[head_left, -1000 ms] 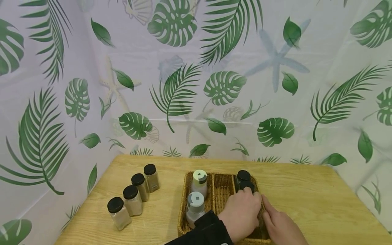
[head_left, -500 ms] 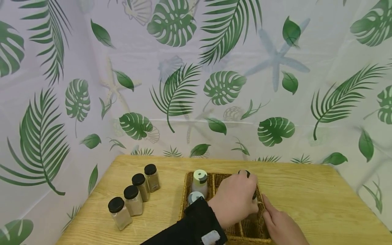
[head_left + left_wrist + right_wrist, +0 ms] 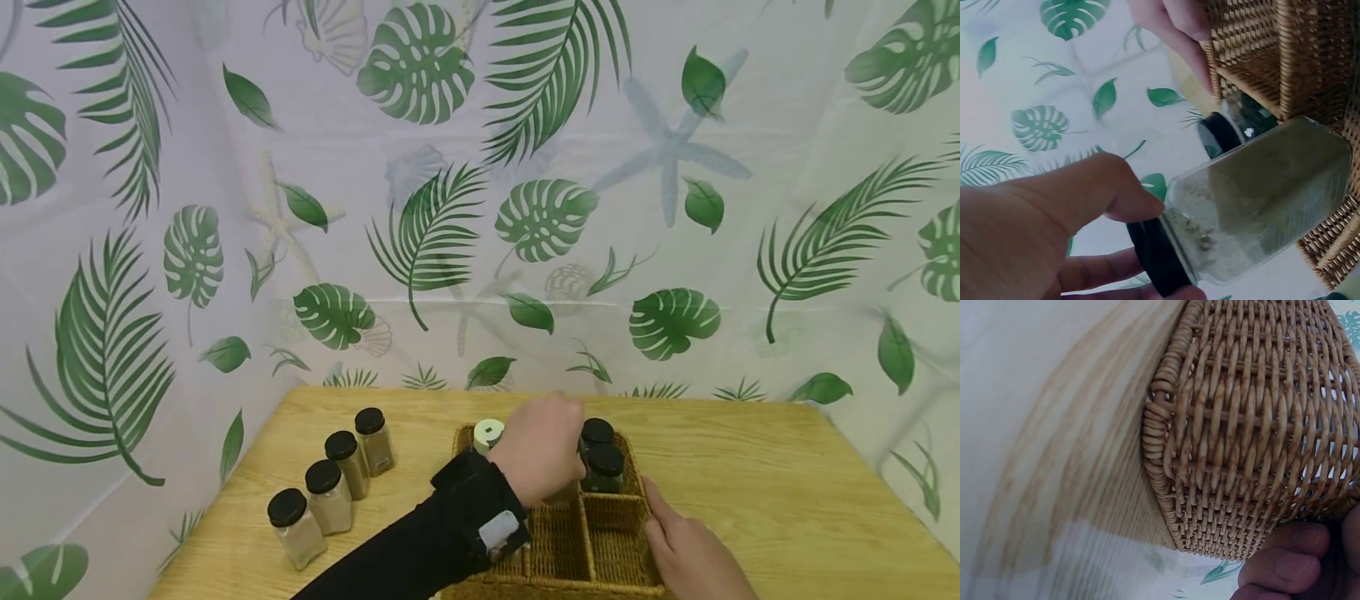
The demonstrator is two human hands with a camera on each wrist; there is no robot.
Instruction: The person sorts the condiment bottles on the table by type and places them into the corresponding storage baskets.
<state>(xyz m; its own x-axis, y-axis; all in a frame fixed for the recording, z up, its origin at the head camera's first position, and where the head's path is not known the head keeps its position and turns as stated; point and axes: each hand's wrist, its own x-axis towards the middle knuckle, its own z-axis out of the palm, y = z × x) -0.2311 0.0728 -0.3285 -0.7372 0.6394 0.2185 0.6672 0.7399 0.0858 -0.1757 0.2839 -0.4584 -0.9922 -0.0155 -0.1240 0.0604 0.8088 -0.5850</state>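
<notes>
My left hand [image 3: 542,450], in a black sleeve, pinches the black lid [image 3: 1159,255] of a clear spice jar [image 3: 1260,200] partly filled with brownish-green powder. The jar hangs over the back middle compartment of a divided wicker basket [image 3: 588,537], mostly covered by the hand in the head view. My right hand [image 3: 693,546] grips the basket's right side; its curled fingers [image 3: 1294,569] show at the woven wall. Two black-lidded jars [image 3: 606,467] stand in the back right compartment. A bottle with a pale cap [image 3: 488,432] is in the left part, half hidden by the left hand.
Several jars with black lids [image 3: 324,477] stand in a slanting row on the wooden table [image 3: 757,483], left of the basket. Behind the table hangs a white cloth [image 3: 465,250] printed with green leaves.
My left hand has moved left from the basket's right compartments to its middle, a jar now in its fingers. The two jars at the back right are uncovered. My right hand stays at the basket.
</notes>
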